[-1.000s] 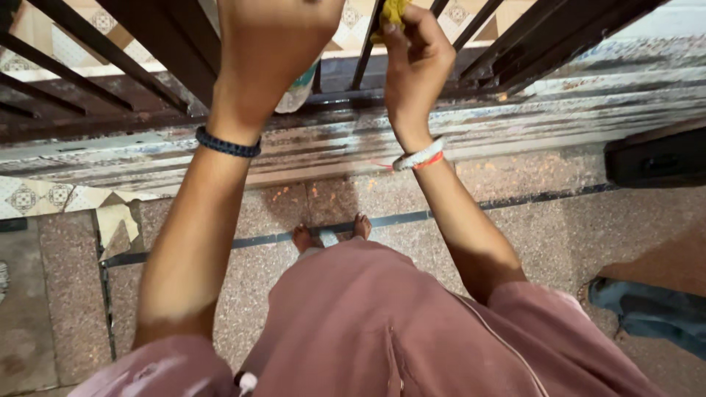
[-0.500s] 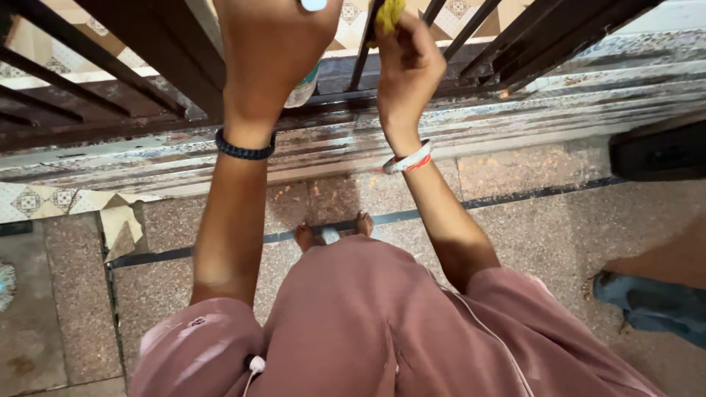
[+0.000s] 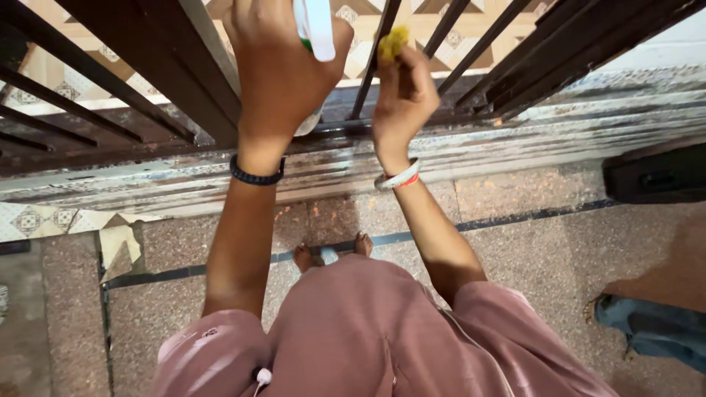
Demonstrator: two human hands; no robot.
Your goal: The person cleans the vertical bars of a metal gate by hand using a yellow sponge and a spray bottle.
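Note:
My left hand (image 3: 279, 66) is raised in front of the dark metal window bars (image 3: 176, 66) and grips a spray bottle (image 3: 315, 29); its white trigger head shows above my fingers and its body pokes out below the hand. A dark braided band circles that wrist. My right hand (image 3: 401, 92) pinches a small yellow cloth (image 3: 393, 43) against one thin bar (image 3: 368, 66). A white and red bangle sits on the right wrist.
Below the bars runs a worn, paint-stained sill (image 3: 515, 140). My bare feet (image 3: 331, 250) stand on speckled stone floor (image 3: 515, 242). A dark box (image 3: 654, 173) lies at the right, blue fabric (image 3: 654, 331) at the lower right, patterned tile (image 3: 44, 217) at the left.
The view has tilted up slightly, so both hands sit lower in frame. The bottle's white trigger head has come into sight above my left hand. The yellow cloth is now fully visible at the bar.

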